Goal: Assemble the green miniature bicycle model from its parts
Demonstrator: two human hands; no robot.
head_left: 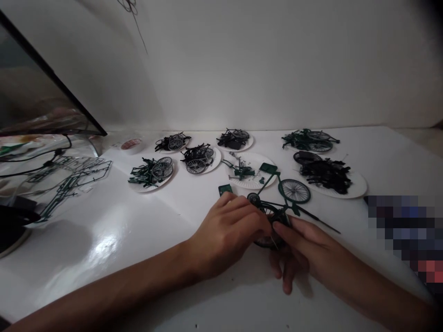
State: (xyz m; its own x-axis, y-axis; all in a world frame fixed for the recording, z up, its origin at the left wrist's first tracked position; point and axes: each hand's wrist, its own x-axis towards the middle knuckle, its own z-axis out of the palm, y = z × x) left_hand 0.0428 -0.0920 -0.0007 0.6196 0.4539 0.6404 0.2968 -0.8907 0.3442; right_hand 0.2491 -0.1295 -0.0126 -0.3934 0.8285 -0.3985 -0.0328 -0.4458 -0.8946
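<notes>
A small dark green model bicycle (280,196) lies on the white table, its front wheel (295,191) pointing away from me. My left hand (230,230) is curled over the rear end of the bicycle, fingers closed on it. My right hand (297,246) pinches the rear wheel area from the right; a thin dark rod (318,221) runs out past it to the right. A small green part (225,189) lies just beyond my left fingers.
Several white paper plates (358,186) holding black, green and grey bicycle parts stand in rows behind. A plastic bag with green part frames (69,180) lies at the left beside a dark monitor (41,92). A roll of tape (130,144) sits near the wall.
</notes>
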